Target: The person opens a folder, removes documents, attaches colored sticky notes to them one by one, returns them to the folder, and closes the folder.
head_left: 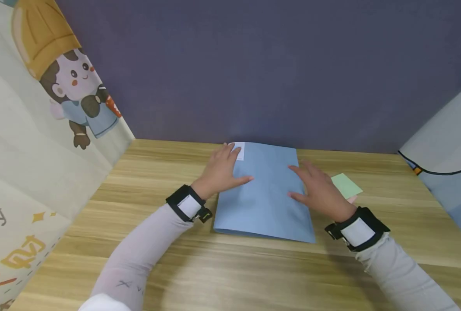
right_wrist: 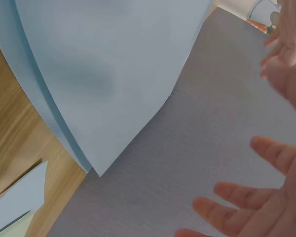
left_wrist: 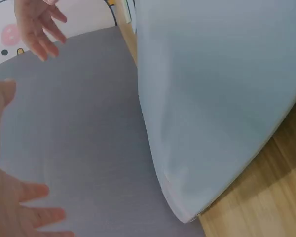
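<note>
A light blue paper folder [head_left: 267, 207] lies closed on the table, with a white label [head_left: 241, 147] at its far left corner. My left hand [head_left: 219, 172] is over the folder's left edge, fingers and thumb spread. Over the right edge is my right hand [head_left: 321, 190], its fingers also apart. Both wrist views show the folder beside hands that hold nothing: the left hand [left_wrist: 12, 205] and the right hand [right_wrist: 261, 192] appear raised off it. Along one side of the folder [right_wrist: 103, 74], two layers show in the right wrist view.
Right of the folder, partly behind my right hand, lies a green paper square [head_left: 346, 185] with a pink piece [head_left: 352, 199] under it. A dark grey-blue panel [head_left: 254, 77] rises at the table's [head_left: 168, 172] back edge. Printed cloths [head_left: 20, 129] hang at both sides.
</note>
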Action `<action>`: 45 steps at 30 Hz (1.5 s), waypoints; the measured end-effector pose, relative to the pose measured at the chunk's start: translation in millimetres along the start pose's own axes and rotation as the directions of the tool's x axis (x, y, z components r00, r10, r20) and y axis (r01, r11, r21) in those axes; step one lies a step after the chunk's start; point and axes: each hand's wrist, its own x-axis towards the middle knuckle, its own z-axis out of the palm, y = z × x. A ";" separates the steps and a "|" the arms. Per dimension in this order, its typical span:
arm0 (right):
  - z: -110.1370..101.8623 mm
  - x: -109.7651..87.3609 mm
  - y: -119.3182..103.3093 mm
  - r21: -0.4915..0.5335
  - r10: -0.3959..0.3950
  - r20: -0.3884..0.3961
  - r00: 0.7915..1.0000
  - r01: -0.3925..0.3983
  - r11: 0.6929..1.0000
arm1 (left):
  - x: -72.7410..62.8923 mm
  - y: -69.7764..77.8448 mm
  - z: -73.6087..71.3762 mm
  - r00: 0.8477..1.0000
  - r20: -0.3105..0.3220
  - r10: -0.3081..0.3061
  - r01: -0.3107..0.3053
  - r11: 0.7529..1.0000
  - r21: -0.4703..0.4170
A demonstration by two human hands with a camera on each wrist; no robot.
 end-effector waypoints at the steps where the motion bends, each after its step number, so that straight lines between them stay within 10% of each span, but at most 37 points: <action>1: 0.2 0.2 0.6 0.015 0.002 -0.014 1.000 -0.002 1.000 | -0.7 -0.8 0.4 1.000 -0.006 -0.019 0.019 1.000 -0.011; 8: -1.5 -1.0 5.2 0.107 0.098 -0.022 0.995 -0.095 0.990 | -5.3 -3.1 0.7 0.982 -0.046 -0.181 0.173 0.974 -0.144; 18: 4.5 -7.3 23.4 0.270 0.284 0.031 0.958 -0.282 0.921 | -16.7 -13.7 3.0 0.940 0.091 -0.330 0.337 0.850 -0.404; 26: 24.9 -12.7 48.5 0.474 0.356 0.361 0.862 -0.498 0.727 | -24.7 -16.2 17.2 0.899 0.238 -0.367 0.435 0.811 -0.391; 33: 37.9 -17.6 55.7 0.535 0.380 0.494 0.782 -0.618 0.577 | -27.5 -16.6 27.1 0.872 0.290 -0.395 0.484 0.786 -0.384; 45: 47.1 -15.4 51.3 0.478 0.407 0.545 0.733 -0.671 0.567 | -30.1 -13.6 35.2 0.895 0.267 -0.357 0.438 0.812 -0.385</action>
